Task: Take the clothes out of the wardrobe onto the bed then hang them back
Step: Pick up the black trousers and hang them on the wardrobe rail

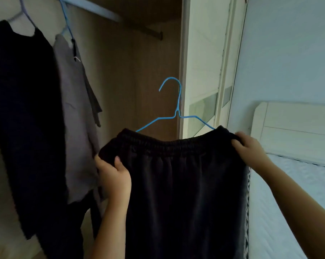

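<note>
One pair of black elastic-waisted trousers (186, 193), threaded on a thin blue wire hanger (176, 114), held up before the open wooden wardrobe (120, 71). Left hand (114, 174) pinches the waistband's left end; right hand (249, 146) is curled over its right end, so the garment spans between both grips, hanger hook upright above the middle.

Matt black cloth shorts (186, 184), gathered at the waistband. Smooth, thin blue coated-wire hanger (177, 109). Matt brown wood-grain wardrobe panel (139, 71). Soft grey cloth shirt (73, 109). Quilted white fabric mattress (266, 230).
</note>
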Demonstrator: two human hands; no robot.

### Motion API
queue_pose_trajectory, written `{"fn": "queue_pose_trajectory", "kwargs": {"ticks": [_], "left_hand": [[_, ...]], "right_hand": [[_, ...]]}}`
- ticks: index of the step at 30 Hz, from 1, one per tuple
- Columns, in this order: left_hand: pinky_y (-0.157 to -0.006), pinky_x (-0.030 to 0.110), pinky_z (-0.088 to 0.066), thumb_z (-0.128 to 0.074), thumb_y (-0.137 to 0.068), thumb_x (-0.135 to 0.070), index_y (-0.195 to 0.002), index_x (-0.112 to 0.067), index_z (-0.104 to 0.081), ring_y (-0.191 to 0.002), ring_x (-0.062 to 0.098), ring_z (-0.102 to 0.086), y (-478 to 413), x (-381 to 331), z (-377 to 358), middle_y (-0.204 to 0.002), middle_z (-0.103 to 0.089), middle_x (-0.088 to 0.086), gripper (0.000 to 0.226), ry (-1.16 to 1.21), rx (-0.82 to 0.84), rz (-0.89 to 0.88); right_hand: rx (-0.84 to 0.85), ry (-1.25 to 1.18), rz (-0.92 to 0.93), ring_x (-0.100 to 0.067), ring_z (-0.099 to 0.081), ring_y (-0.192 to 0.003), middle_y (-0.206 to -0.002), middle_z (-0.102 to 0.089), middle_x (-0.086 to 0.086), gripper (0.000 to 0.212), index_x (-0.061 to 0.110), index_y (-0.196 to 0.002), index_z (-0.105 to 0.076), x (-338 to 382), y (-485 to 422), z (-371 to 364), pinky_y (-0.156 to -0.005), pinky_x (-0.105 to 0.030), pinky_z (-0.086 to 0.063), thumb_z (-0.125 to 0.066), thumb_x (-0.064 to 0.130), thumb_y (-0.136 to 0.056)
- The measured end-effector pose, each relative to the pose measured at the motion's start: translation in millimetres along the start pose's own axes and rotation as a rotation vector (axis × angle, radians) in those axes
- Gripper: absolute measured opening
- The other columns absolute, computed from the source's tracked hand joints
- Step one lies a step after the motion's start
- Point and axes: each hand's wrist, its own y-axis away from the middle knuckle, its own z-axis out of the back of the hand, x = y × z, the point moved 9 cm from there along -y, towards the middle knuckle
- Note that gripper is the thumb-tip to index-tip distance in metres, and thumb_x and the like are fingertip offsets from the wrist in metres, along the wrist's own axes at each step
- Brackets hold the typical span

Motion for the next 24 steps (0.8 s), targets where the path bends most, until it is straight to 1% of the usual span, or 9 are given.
{"fn": "queue_pose_trajectory", "kwargs": {"ticks": [2,5,8,10,14,17,19,21,24], "left_hand": [[-0.100,0.039,-0.038,-0.045,-0.093,-0.010,-0.138,0.000,-0.026,-0.121,0.036,-0.048,-21.4,-8.8,-18.9,-0.134,-0.046,0.025,0.049,-0.003,-0.017,-0.004],[-0.105,0.043,-0.038,-0.047,-0.091,-0.011,-0.133,-0.001,-0.033,-0.122,0.036,-0.047,-71.2,-21.1,-49.6,-0.132,-0.047,0.023,0.045,-0.010,-0.003,-0.047],[-0.104,0.045,-0.038,-0.045,-0.092,-0.010,-0.129,-0.001,-0.037,-0.121,0.037,-0.048,-121.5,-43.5,-74.1,-0.130,-0.049,0.023,0.039,-0.032,0.002,-0.086],[-0.104,0.043,-0.038,-0.042,-0.094,-0.010,-0.130,-0.001,-0.036,-0.122,0.036,-0.047,-147.6,-58.5,-85.8,-0.131,-0.049,0.022,0.038,-0.041,0.015,-0.075],[-0.099,0.042,-0.037,-0.035,-0.097,-0.011,-0.131,0.000,-0.035,-0.120,0.038,-0.047,-186.3,-92.8,-98.3,-0.131,-0.048,0.023,0.036,-0.062,0.013,-0.085],[-0.095,0.042,-0.039,-0.035,-0.097,-0.011,-0.131,-0.001,-0.037,-0.118,0.039,-0.049,-212.0,-115.7,-105.5,-0.129,-0.050,0.025,0.036,-0.113,0.019,-0.135],[-0.093,0.044,-0.041,-0.035,-0.097,-0.010,-0.131,-0.001,-0.037,-0.116,0.040,-0.050,-227.4,-131.2,-108.7,-0.127,-0.051,0.027,0.035,-0.153,0.018,-0.175],[-0.091,0.044,-0.042,-0.035,-0.096,-0.010,-0.129,-0.001,-0.039,-0.114,0.041,-0.051,-243.0,-145.9,-109.1,-0.125,-0.053,0.026,0.034,-0.188,0.018,-0.214],[-0.089,0.043,-0.041,-0.037,-0.095,-0.009,-0.125,-0.001,-0.042,-0.113,0.040,-0.052,-265.1,-167.7,-104.8,-0.124,-0.054,0.026,0.032,-0.241,0.016,-0.272]], "right_hand": [[0.037,-0.016,0.051,-0.026,-0.048,-0.076,-0.073,-0.052,-0.009,0.010,0.009,-0.084,-0.051,10.4,-27.3,4.1,-0.060,-0.033,-0.031,-0.043,0.008,-0.091],[0.092,-0.071,0.137,-0.028,-0.051,-0.077,-0.078,-0.057,-0.014,0.015,0.003,-0.087,-0.057,26.3,-62.4,12.7,-0.062,-0.029,-0.037,-0.043,0.009,-0.092],[0.164,-0.164,0.219,-0.023,-0.051,-0.073,-0.075,-0.054,-0.020,0.017,0.001,-0.083,-0.056,48.6,-92.0,19.0,-0.065,-0.033,-0.038,-0.045,0.011,-0.092],[0.235,-0.266,0.257,-0.023,-0.051,-0.074,-0.080,-0.054,-0.026,0.019,-0.002,-0.087,-0.055,67.8,-104.1,16.8,-0.070,-0.036,-0.039,-0.045,0.014,-0.092],[0.326,-0.439,0.278,-0.020,-0.051,-0.069,-0.072,-0.053,-0.009,0.025,0.000,-0.084,-0.055,107.2,-121.7,6.8,-0.068,-0.036,-0.039,-0.047,0.023,-0.092],[0.342,-0.443,0.268,-0.007,-0.051,-0.058,-0.063,-0.053,0.003,0.028,0.010,-0.073,-0.055,128.3,-131.6,-2.3,-0.058,-0.023,-0.039,-0.051,0.033,-0.090],[0.305,-0.492,0.276,-0.006,-0.055,-0.060,-0.066,-0.057,0.002,0.023,0.014,-0.075,-0.057,139.6,-135.0,-4.2,-0.059,-0.022,-0.042,-0.052,0.031,-0.090],[0.277,-0.618,0.256,-0.016,-0.059,-0.068,-0.074,-0.062,-0.005,0.019,0.013,-0.082,-0.061,151.0,-140.1,-5.9,-0.065,-0.031,-0.047,-0.052,0.027,-0.090],[0.269,-0.788,0.212,-0.017,-0.064,-0.062,-0.070,-0.066,-0.006,0.017,0.012,-0.082,-0.063,174.1,-153.8,-7.3,-0.057,-0.028,-0.051,-0.053,0.023,-0.090]]}}
